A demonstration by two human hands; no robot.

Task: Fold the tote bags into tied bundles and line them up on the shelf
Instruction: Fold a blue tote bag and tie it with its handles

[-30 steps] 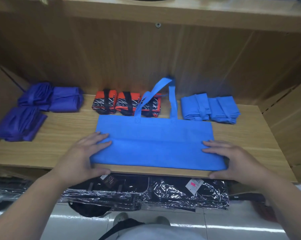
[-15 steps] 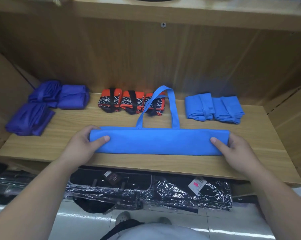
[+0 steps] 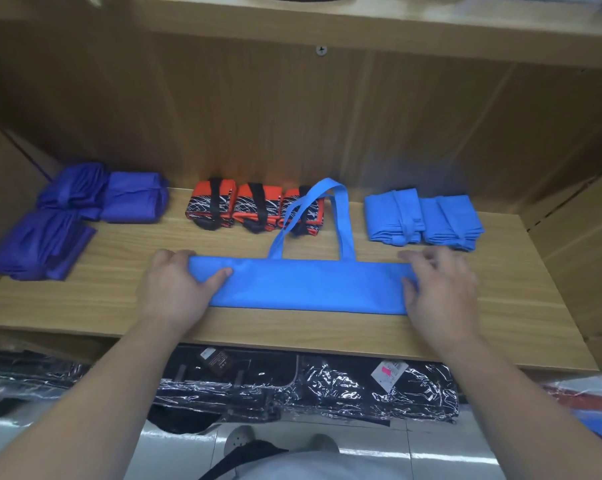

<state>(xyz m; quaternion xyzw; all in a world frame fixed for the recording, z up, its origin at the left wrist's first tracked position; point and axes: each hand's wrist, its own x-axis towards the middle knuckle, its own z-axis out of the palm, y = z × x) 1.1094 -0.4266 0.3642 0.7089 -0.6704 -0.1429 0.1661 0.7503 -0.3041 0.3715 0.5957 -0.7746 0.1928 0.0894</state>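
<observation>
Blue folded tote bag [image 3: 310, 289]: left hand [image 3: 175, 289] pinching left end; right hand [image 3: 441, 292] blurred, grip unclear; unfolding risk on release.

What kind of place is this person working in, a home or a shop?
Probably a shop or its stockroom. Folded bag bundles sit in colour groups on a wooden shelf, and below it lie black goods wrapped in plastic with a hanging tag, like stock for sale.

Bare wooden shelf board [image 3: 521, 299] lies open at 3 and 6 o'clock of the folded blue fabric tote strip [image 3: 306, 285]. Purple fabric bundles [image 3: 133, 197] block 9–10, orange-and-black tied bundles [image 3: 254, 209] 12, light-blue tied bundles [image 3: 393, 216] 1–2 o'clock.
</observation>
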